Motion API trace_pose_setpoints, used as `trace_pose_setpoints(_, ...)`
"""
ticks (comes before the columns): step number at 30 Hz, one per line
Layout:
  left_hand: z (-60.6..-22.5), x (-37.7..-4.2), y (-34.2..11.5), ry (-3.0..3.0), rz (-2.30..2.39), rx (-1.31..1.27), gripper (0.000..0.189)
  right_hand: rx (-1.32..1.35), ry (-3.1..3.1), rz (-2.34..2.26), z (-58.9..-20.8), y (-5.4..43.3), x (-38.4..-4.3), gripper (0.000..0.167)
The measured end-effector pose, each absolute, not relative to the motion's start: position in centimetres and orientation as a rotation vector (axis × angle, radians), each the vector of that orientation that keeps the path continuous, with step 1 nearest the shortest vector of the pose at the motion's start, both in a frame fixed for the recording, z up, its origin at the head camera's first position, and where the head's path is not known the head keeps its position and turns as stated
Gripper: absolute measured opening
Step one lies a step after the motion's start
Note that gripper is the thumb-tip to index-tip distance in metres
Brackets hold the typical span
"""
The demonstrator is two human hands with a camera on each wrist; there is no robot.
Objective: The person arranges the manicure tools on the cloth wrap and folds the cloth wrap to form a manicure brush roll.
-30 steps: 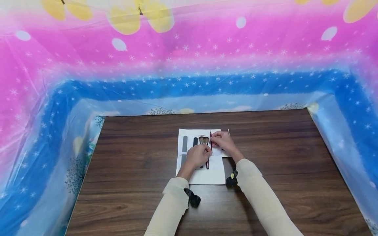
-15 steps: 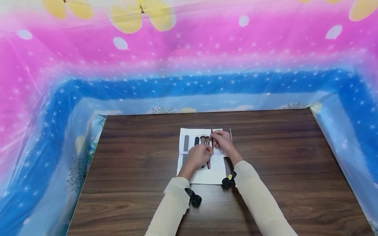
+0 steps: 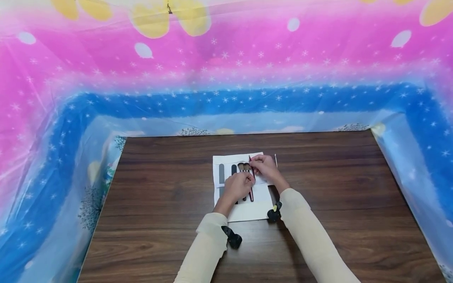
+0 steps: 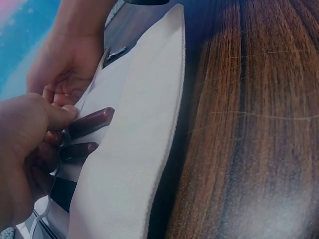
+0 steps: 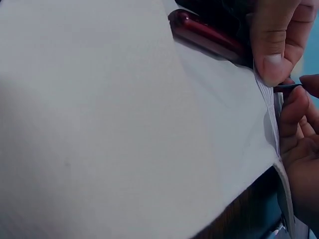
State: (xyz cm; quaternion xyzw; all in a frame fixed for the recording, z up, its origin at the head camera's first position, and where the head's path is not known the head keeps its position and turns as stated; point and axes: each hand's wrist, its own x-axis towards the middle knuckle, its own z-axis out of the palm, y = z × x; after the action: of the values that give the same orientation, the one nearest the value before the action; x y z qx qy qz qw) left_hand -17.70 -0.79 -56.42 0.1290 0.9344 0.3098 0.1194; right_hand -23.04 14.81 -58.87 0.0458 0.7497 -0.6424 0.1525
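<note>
A white cloth organizer [image 3: 247,210] with an elastic band across it lies under both hands. My left hand [image 3: 238,185] pinches the elastic band [image 5: 266,99] between thumb and fingers, near two makeup brushes [image 3: 243,166] held under it. Their dark-red handles [image 4: 91,123] stick out below the band. My right hand [image 3: 264,166] pinches a slim dark-red brush [image 3: 249,158], which stands slanted with its lower end at the band, close to the left fingertips. In the right wrist view, the right fingers [image 5: 294,112] lie just beyond the band.
A grey nail file [image 3: 221,173] and a black flat tool [image 3: 234,169] are tucked into the organizer's left side. A thin pale-tipped stick [image 3: 276,159] shows beyond the right hand. The wooden table [image 3: 159,216] extends around, with a printed curtain [image 3: 226,104] behind it.
The slim brush's upper end has tipped left, and my right hand has shifted slightly left with it. The organizer has turned a little. My left hand keeps its pinch on the band.
</note>
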Motion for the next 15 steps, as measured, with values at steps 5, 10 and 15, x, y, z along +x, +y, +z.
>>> trace_pose_setpoints(5,-56.48,-17.72,-0.82,2.736,0.894,0.375,0.013,0.046,2.202,-1.748,-58.66,15.15,-22.82,0.01)
trace_pose_setpoints(10,-56.52,-17.68,-0.8,2.713,0.91,0.361,0.013,0.02,2.177,-1.764,-58.68,15.33,-22.79,0.011)
trace_pose_setpoints(15,-56.44,-17.61,-0.78,2.727,0.909,0.354,0.012,0.02,2.17,-1.792,-58.75,15.27,-22.84,0.022)
